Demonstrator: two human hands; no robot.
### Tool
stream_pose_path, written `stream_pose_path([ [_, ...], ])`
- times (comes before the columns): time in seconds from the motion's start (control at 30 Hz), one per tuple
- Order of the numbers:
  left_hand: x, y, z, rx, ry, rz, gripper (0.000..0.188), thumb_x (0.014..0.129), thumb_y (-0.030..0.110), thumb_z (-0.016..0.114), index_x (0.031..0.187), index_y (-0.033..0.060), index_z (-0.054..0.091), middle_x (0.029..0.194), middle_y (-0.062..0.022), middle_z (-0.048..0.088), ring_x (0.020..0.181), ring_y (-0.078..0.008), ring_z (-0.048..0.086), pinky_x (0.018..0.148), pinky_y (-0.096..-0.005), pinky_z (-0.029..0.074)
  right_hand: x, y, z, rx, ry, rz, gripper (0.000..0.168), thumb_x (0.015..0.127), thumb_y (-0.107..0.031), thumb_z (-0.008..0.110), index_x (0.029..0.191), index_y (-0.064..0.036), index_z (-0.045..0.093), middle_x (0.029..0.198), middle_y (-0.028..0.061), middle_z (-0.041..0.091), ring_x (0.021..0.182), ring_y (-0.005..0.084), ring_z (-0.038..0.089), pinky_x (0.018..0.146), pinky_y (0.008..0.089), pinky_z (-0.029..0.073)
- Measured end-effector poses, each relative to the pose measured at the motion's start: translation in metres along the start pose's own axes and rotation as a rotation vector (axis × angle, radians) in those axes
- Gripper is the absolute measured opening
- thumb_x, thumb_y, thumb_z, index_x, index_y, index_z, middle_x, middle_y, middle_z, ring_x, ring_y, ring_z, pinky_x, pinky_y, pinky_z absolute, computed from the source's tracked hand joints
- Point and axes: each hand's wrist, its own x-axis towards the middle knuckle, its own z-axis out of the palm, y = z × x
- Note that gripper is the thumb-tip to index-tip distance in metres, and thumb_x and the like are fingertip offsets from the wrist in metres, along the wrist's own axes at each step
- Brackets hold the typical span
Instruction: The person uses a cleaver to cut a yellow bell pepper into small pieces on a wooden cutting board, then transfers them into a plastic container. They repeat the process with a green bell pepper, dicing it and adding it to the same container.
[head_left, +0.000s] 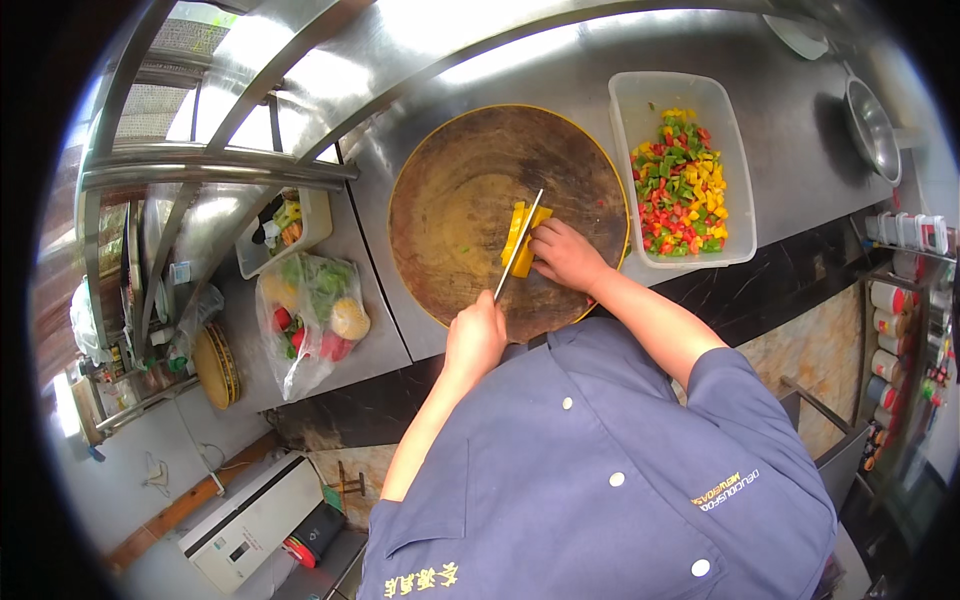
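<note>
My left hand (475, 337) grips the handle of a kitchen knife (519, 244), its blade seen nearly edge-on. The blade stands among yellow bell pepper strips (513, 236) on a round wooden chopping board (442, 225). To the right of the blade, my right hand (566, 255) holds yellow pepper pieces (536, 225) against the board with bent fingertips. Close to the board's right edge is a translucent plastic container (739, 157) of diced red, green and yellow peppers (679, 187).
Left of the board lies a clear plastic bag of vegetables (311, 319), beside a plastic bin (319, 217) with scraps. A metal rack (225, 172) stands at the upper left, over the steel counter (784, 150). A metal bowl (874, 131) sits at the far right.
</note>
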Motion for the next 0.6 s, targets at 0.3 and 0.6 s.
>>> stream_pose_path([
  [0.3, 0.023, -0.017, 0.053, -0.049, 0.082, 0.056, 0.019, 0.101, 0.015, 0.054, 0.094, -0.0026, 0.052, 0.077, -0.0309, 0.066, 0.078, -0.0515, 0.066, 0.071, -0.0609, 0.052, -0.008, 0.008, 0.003, 0.008, -0.036, 0.018, 0.029, 0.076, -0.014, 0.078, 0.099, -0.005, 0.062, 0.110, 0.0123, 0.059, 0.113, 0.0347, 0.055, 0.097, 0.0417, 0.051],
  [0.6, -0.021, -0.030, 0.012, -0.453, 0.256, -0.106, 0.021, 0.103, 0.016, 0.059, 0.104, -0.0056, 0.059, 0.092, -0.0277, 0.071, 0.090, -0.0476, 0.068, 0.072, -0.0464, 0.054, 0.054, 0.000, -0.037, -0.207, -0.110, -0.260, 0.049, 0.070, -0.006, 0.075, 0.117, -0.009, 0.063, 0.121, 0.0092, 0.060, 0.122, 0.0324, 0.054, 0.108, 0.0468, 0.041],
])
